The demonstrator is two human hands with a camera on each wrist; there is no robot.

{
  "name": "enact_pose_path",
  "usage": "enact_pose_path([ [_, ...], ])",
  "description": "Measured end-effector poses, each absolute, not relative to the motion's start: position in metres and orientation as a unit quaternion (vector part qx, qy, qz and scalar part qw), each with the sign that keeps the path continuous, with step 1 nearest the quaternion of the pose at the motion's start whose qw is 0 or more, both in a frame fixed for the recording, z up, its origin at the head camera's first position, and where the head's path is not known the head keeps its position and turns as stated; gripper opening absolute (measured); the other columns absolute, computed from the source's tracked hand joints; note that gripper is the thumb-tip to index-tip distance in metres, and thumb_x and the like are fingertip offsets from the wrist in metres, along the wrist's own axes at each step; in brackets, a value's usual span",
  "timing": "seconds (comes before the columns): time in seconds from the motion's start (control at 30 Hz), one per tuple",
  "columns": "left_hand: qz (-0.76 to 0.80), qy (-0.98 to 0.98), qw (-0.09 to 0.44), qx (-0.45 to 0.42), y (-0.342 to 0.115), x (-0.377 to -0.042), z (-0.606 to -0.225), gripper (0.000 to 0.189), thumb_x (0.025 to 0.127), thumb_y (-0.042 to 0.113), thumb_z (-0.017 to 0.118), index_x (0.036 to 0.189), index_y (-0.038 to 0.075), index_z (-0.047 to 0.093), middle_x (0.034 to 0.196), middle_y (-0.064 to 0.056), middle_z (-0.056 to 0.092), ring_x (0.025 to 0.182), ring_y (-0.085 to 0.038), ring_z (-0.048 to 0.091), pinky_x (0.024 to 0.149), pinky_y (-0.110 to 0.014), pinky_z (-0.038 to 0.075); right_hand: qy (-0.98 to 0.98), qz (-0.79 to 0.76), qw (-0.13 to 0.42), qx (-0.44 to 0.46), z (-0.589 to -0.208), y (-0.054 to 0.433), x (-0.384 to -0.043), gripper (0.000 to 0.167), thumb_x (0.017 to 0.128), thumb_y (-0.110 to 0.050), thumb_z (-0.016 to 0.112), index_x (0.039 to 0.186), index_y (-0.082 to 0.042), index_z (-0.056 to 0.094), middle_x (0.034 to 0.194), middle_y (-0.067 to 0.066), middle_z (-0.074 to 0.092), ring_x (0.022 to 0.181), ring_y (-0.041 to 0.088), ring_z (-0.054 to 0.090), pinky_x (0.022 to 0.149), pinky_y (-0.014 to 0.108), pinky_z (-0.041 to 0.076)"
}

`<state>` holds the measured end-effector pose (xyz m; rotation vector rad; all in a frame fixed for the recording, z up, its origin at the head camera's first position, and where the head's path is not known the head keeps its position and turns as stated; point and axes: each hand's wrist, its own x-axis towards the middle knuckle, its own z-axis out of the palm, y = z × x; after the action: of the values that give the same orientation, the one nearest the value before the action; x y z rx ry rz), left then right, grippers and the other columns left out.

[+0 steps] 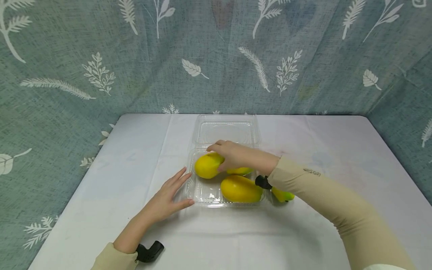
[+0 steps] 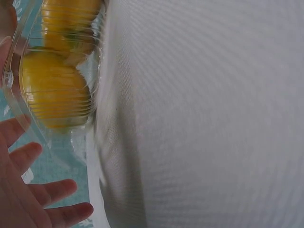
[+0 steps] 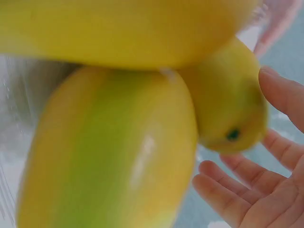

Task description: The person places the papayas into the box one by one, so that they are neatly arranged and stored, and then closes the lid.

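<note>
A clear plastic clamshell box (image 1: 202,193) lies on the table with its lid (image 1: 226,133) folded back. Inside are several mango-like yellow fruits: one at the left (image 1: 204,167), one at the front (image 1: 241,189) and one partly hidden under my right hand (image 1: 233,153). That hand reaches over the left fruit, thumb and fingers on either side of it. In the right wrist view its fingers (image 3: 251,178) are spread and nearly straight around the stem end. My left hand (image 1: 165,198) holds nothing, fingers spread beside the box's left wall.
Another yellow fruit with a green tip (image 1: 283,195) lies just right of the box, partly behind my right wrist and its black camera (image 1: 263,182). The white cloth-covered table (image 1: 101,195) ends at a leaf-patterned curtain (image 1: 216,75) behind.
</note>
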<state>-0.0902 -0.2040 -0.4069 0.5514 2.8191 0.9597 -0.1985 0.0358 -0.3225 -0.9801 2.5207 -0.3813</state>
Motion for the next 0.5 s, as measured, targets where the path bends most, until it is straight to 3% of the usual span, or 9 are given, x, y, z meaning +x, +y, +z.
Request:
enact_pose_path([
  [0.5, 0.308, 0.932, 0.05, 0.186, -0.203, -0.091, -0.408, 0.075, 0.081, 0.048, 0.063, 0.143, 0.018, 0.032, 0.153, -0.001, 0.016, 0.135, -0.036, 0.021, 0.099, -0.064, 0.025, 0.907, -0.215, 0.164, -0.323, -0.285, 0.096, -0.205, 0.062, 0.085, -0.024, 0.066, 0.139, -0.013, 0.037, 0.143, 0.009, 0.037, 0.13, 0.027, 0.035, 0.102, 0.045, 0.035],
])
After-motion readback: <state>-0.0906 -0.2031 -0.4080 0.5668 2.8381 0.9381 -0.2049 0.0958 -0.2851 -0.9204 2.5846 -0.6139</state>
